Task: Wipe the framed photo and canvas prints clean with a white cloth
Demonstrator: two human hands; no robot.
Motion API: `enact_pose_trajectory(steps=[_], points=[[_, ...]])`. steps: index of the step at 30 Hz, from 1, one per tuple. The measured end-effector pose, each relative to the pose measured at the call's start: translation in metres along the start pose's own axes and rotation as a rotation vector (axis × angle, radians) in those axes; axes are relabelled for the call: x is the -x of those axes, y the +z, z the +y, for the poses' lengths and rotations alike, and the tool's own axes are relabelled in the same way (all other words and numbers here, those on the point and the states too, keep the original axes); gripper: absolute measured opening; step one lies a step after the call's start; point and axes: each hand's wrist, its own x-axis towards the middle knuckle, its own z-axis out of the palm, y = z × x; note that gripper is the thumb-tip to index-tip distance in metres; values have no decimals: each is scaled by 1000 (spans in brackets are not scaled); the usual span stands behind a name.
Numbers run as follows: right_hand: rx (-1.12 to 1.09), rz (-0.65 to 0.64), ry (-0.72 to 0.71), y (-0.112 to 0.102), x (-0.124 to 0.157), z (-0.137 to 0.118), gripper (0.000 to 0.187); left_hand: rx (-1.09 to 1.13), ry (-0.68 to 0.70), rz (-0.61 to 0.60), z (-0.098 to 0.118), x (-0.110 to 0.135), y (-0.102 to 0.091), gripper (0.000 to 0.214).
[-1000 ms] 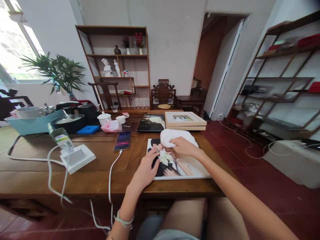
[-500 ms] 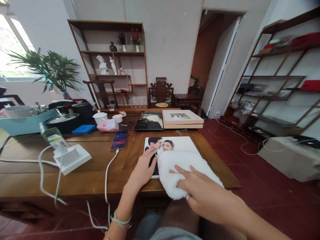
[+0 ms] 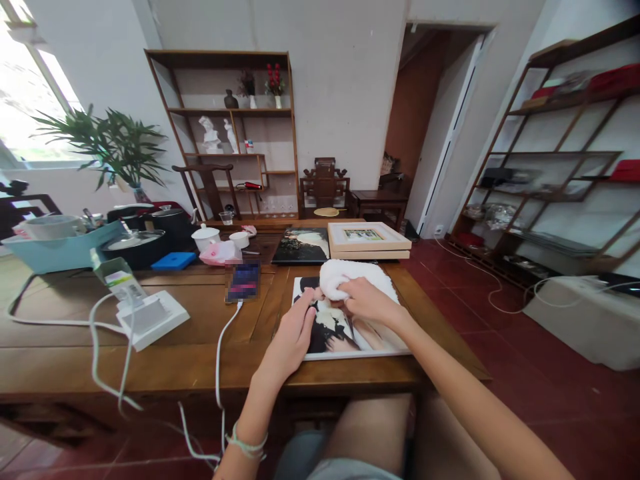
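A photo panel [image 3: 336, 328] showing two people lies flat on the wooden table [image 3: 240, 363] in front of me. My left hand [image 3: 290, 339] rests on the panel's left side, its fingers stretched out and lying flat. A fluffy white cloth [image 3: 339, 272] covers the far part of the photo. My right hand [image 3: 369, 300] presses on the cloth, with its fingers bent and gripping the near edge. Part of the picture is hidden beneath the cloth and my right arm.
Behind the panel lie a dark picture panel [image 3: 300, 248] and light wooden frames [image 3: 369, 251]. To the left are a phone [image 3: 243, 281] on a white cable, an open white box [image 3: 153, 320], a blue box [image 3: 174, 260], a white lidded cup [image 3: 205, 237] and pots [image 3: 133, 248].
The cloth and my right hand have moved away from me, from the near right of the photo to its far edge, uncovering the lower picture. My left hand stays on the panel.
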Motion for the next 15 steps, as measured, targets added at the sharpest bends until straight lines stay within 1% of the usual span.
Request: enact_pose_trajectory(steps=[2,3,5,8,11,15], points=[[1,10,-19,4,8,-7,35,20,-24,31,0,1,0,43],[-12,2,-52,6,15,-12,36,26,-30,37,-1,1,0,44],[-69,-36,-155,5,33,-20,37,27,-36,39,-2,1,0,46],[-187,-126,-298,-3,61,-28,37,11,-47,43,-2,1,0,46],[-245,-191,-303,-15,84,-27,39,1,-53,32,1,0,-1,45],[-229,-204,-211,-25,98,-11,36,-12,13,-16,4,-1,-1,39]])
